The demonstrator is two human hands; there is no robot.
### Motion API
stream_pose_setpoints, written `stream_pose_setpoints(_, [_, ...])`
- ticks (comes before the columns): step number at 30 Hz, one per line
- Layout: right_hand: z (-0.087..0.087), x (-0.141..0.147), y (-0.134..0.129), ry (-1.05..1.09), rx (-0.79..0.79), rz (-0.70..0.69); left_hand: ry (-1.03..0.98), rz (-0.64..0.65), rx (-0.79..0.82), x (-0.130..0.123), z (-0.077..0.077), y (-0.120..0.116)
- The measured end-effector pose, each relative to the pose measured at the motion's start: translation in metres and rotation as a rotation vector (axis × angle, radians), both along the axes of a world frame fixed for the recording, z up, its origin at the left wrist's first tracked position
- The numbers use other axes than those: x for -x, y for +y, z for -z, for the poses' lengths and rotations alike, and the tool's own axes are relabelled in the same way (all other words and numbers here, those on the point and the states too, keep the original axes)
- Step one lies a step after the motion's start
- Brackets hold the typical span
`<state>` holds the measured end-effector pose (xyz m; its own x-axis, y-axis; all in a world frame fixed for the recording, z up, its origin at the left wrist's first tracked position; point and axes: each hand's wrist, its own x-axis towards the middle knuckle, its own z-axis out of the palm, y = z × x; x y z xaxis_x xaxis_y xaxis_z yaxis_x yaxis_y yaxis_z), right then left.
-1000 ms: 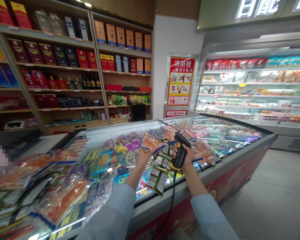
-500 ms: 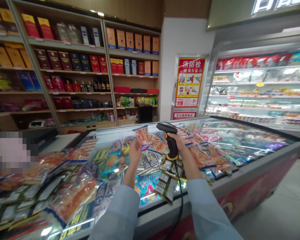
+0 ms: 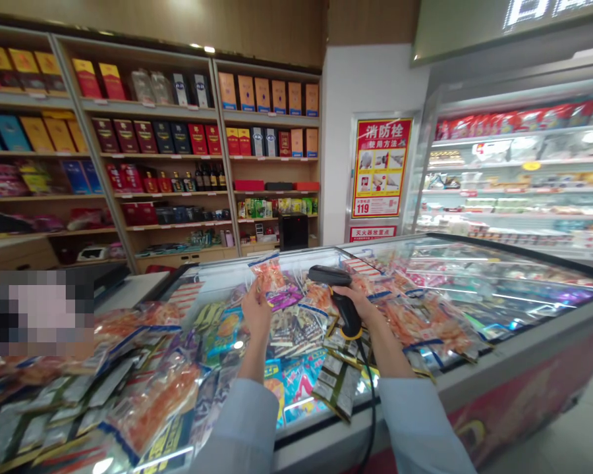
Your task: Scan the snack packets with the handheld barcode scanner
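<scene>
My left hand (image 3: pixel 255 314) pinches the lower edge of a clear plastic bag of orange snack strips (image 3: pixel 267 276), holding it upright above the freezer's glass lid (image 3: pixel 499 273). My right hand (image 3: pixel 358 305) grips the handle of a black and yellow handheld barcode scanner (image 3: pixel 343 299). The scanner's head tilts left, facing the bag across a short gap. Its black cable (image 3: pixel 372 408) hangs down past the freezer edge. Many snack packets lie beneath and around both hands.
Heaped packets (image 3: pixel 148 408) cover the near left. A pixelated area (image 3: pixel 37 309) sits at the left edge. Shelves of boxed goods and bottles (image 3: pixel 168 138) stand behind, with a red poster (image 3: pixel 381 168) and a chilled display case (image 3: pixel 518 171) to the right.
My hands have moved slightly apart, with the bag shifted left. The scanner has dropped and tilted closer to horizontal. The view has swung slightly upward.
</scene>
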<state>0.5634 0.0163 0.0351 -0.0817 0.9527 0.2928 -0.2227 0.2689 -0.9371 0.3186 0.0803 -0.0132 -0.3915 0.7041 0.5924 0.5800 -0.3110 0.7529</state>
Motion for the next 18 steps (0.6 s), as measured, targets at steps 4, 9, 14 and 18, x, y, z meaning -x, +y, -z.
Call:
stream_pose_setpoints(4, [0.002, -0.001, 0.000, -0.007, 0.024, 0.028, -0.002, 0.011, -0.001, 0.000, 0.001, 0.001])
stream_pose_setpoints(9, [-0.003, 0.000, -0.002, 0.053, 0.071, 0.051, -0.035, 0.027, -0.037, 0.000, 0.005, 0.005])
stream_pose_setpoints(14, [-0.023, 0.005, -0.021, 0.086, -0.008, -0.020, -0.174, 0.093, -0.042, -0.005, -0.008, -0.002])
stream_pose_setpoints(18, [-0.044, 0.016, -0.043, 0.097, -0.031, -0.082, -0.300, 0.164, -0.114, 0.010, -0.032, -0.031])
